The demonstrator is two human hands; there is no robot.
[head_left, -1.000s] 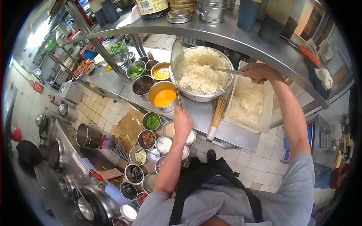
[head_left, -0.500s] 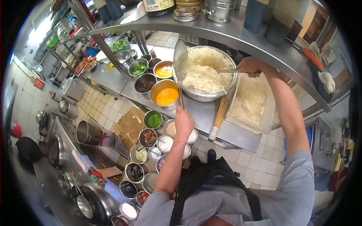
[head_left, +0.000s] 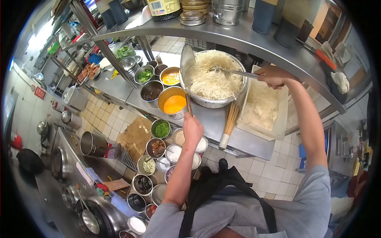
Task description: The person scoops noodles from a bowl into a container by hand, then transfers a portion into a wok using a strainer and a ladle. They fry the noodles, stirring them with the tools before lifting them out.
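My left hand [head_left: 193, 129] is closed round the handle of a large round-headed ladle [head_left: 187, 61]. The ladle's broad metal head stands on edge at the left rim of a big metal bowl [head_left: 216, 104]. White rice [head_left: 214, 81] fills this bowl in a loose heap. Over the bowl's right rim, my right hand [head_left: 274, 77] grips the long handle of a metal spoon [head_left: 240, 73], its tip sunk partly in the rice. Right of the bowl, a translucent plastic tub [head_left: 281, 117] holds more rice. A bamboo wok brush [head_left: 229, 125] lies between bowl and tub.
A steel shelf [head_left: 166, 28] with jars and tins arches over the counter. Close to the left are pots of beaten egg [head_left: 174, 104], dark sauce [head_left: 152, 91] and chopped greens [head_left: 161, 129]. Several seasoning bowls stand near my left forearm. Woks [head_left: 101, 216] occupy the lower left.
My right hand has shifted slightly right and down, drawing the spoon back so more of its shaft shows. The rice heap has changed shape. My left hand with the ladle has barely moved.
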